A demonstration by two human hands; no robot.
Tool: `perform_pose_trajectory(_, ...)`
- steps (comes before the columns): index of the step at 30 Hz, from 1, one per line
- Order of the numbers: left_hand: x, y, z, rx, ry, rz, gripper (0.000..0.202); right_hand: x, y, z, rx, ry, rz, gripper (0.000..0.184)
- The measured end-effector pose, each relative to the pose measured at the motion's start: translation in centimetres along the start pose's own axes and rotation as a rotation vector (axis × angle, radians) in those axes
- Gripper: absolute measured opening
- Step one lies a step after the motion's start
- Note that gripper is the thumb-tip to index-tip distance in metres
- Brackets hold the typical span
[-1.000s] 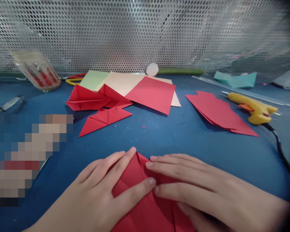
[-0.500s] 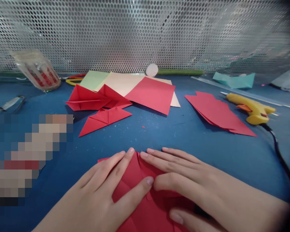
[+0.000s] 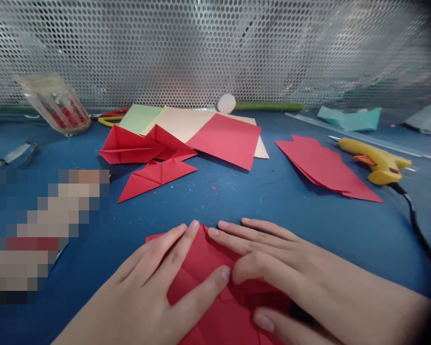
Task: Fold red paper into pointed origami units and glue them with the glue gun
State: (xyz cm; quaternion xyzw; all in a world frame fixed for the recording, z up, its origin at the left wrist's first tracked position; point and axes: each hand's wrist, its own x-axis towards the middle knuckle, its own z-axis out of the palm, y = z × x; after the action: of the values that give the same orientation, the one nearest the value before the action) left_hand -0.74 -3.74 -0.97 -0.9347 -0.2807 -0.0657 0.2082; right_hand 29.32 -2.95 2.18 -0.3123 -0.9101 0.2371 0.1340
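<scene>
Resting on a creased red paper point(image 3: 192, 268), the person's left hand point(image 3: 147, 290) lies flat, fingers stretched toward a red square sheet point(image 3: 226, 141), thumb angled inward. I see the right hand point(image 3: 298, 275) loosely spread on it too, index finger bent just beside the left thumb. That creased paper is on the square sheet's near side. Left of the sheet sit folded red pieces point(image 3: 156, 177); right, a red paper stack point(image 3: 325, 167), then a yellow glue gun point(image 3: 379, 158).
</scene>
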Motion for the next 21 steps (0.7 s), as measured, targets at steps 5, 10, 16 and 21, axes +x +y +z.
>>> perform_pose_trajectory(5,-0.05,-0.01,0.07,-0.002,-0.001,0.001,0.087,0.04,-0.03,-0.1,-0.002,0.006,0.008,0.028)
perform_pose_trajectory(10,-0.04,-0.04,0.04,-0.008,0.003,-0.003,0.089,0.22,-0.14,-0.33,0.01,-0.022,0.007,0.025)
perform_pose_trajectory(16,-0.06,-0.22,0.08,-0.031,0.006,0.002,0.093,0.38,0.14,-0.25,0.025,-0.012,0.016,0.025)
perform_pose_trajectory(21,0.19,-0.26,-0.38,0.026,-0.001,0.01,0.095,0.31,0.07,-0.25,0.015,-0.02,0.024,0.026)
